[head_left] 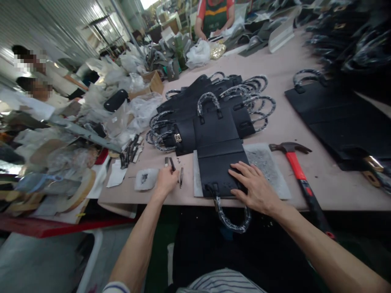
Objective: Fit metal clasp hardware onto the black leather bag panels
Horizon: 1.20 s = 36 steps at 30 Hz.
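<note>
A flat black bag panel (218, 160) with plastic-wrapped handles lies on a grey pad (269, 165) at the near table edge. One handle (232, 219) hangs over the edge. My right hand (255, 187) rests flat on the panel, fingers spread. My left hand (166, 181) is curled beside several small dark metal tools (175, 167), its fingertips on them; what it grips is hidden.
A red-handled hammer (295, 162) lies right of the pad. More black bag panels (214, 101) are stacked behind, and others lie at the right (339, 118). Plastic bags and clutter (128, 97) fill the left. A person in an apron (215, 16) works at the far end.
</note>
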Motion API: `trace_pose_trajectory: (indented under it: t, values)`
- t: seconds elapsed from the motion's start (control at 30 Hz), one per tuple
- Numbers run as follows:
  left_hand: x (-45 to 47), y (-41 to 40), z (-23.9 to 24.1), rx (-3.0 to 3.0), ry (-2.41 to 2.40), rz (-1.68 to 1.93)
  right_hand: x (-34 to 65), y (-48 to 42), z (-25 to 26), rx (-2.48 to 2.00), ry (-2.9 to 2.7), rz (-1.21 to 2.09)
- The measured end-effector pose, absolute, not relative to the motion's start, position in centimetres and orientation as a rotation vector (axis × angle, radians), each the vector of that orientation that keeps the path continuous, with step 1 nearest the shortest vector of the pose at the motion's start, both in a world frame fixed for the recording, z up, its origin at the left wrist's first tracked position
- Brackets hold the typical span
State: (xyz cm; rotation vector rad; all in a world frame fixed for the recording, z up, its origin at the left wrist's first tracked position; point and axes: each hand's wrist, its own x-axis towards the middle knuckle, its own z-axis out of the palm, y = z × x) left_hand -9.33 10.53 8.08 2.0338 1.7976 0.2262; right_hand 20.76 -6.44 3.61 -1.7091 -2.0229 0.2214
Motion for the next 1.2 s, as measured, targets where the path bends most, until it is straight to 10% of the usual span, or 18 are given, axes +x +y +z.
trace_pose_trajectory:
  t: [0.9,1.2]
  values:
    - [-7.6,10.8,7.3,2.097,1.802,-0.289,20.4,-6.3,4.2,-1.772,-2.035,0.251]
    - [-4.7,7.4,9.2,1.165,1.081,0.558,20.5,-6.3,4.2,-1.754,-2.004,0.285]
